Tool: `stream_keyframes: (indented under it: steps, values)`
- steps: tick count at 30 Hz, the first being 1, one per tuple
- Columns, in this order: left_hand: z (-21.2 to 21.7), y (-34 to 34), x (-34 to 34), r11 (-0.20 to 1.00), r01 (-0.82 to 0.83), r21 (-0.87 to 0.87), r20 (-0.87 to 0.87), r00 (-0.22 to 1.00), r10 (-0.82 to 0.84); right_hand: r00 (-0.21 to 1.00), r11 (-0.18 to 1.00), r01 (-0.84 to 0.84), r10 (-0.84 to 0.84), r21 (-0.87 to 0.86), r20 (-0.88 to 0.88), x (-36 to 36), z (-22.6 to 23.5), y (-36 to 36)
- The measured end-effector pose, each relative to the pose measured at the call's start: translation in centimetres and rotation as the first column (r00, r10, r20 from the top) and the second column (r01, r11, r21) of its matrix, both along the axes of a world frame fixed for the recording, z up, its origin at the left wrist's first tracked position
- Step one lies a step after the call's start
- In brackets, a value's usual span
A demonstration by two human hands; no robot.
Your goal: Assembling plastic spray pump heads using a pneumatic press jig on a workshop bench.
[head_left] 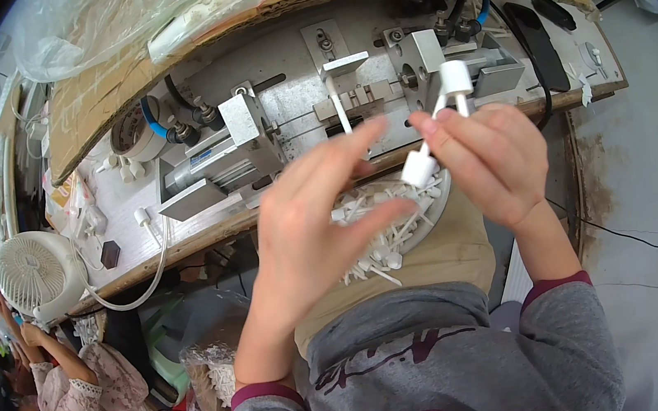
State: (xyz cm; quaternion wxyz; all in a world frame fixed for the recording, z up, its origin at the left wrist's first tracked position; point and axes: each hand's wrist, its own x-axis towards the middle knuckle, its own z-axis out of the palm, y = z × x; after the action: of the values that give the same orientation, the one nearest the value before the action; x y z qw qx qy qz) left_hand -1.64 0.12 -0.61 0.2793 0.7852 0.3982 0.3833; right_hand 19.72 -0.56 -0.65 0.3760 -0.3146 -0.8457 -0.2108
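Two white pieces (455, 77), each a smooth, blunt cylindrical head on a thin straight stem, are pinched between the thumb and fingers of my right hand (496, 160), raised above my lap at the front edge of a workbench (130, 225). One piece points its head up and away from me; the other tilts head-down to the left, its stem slanting back to my fingertips. Their surfaces look plain, matte and evenly white. My left hand (303, 230), slightly blurred, is spread, the thumb well apart from the extended fingers, with nothing visible between them. Just beyond its fingertips a white stem (338, 106) slants below a small metal plate in the bench's metal fixture (354, 101); I cannot tell whether my fingers touch it. On my lap, partly hidden behind my hands, a round, pale shallow container (446, 205) holds a loose heap of similar white pieces, heads and stems lying every which way. On the floor to my left, a clear plastic bag (203, 357) bunches around whitish contents too indistinct to identify. White heads also stand beside a tape roll (124, 135) on the bench.
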Motion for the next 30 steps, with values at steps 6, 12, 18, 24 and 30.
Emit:
stream_keyframes:
  steps: [6, 12, 18, 24, 30]
  values:
    - [0.8, -1.6, 0.0, 1.000, -0.025, 0.000, 0.189, 0.982, 0.024, 0.984, 0.998, -0.038, 0.030, -0.043, -0.178, -1.4, -0.5, 1.0]
    - [-1.2, -0.5, 0.0, 0.927, -0.040, 0.372, -0.353, 0.918, 0.182, 0.805, 0.936, -0.141, -0.081, -0.323, -0.588, -0.8, 0.0, 1.0]
    - [-0.5, 0.4, 0.5, 0.940, -0.021, 0.340, -0.477, 0.858, 0.192, 0.487, 0.645, -0.497, -0.345, -0.580, -0.802, -0.8, 2.1, -0.9]
    - [0.2, 0.5, 0.2, 0.974, -0.042, 0.221, -0.318, 0.941, 0.113, 0.349, 0.368, -0.720, -0.540, -0.588, -0.765, -0.6, 2.6, 1.0]
    - [3.1, 0.2, -1.1, 0.934, -0.061, 0.352, 0.141, 0.990, 0.012, 0.488, 0.062, -0.822, -0.436, -0.567, -0.756, -4.1, 5.2, 4.7]
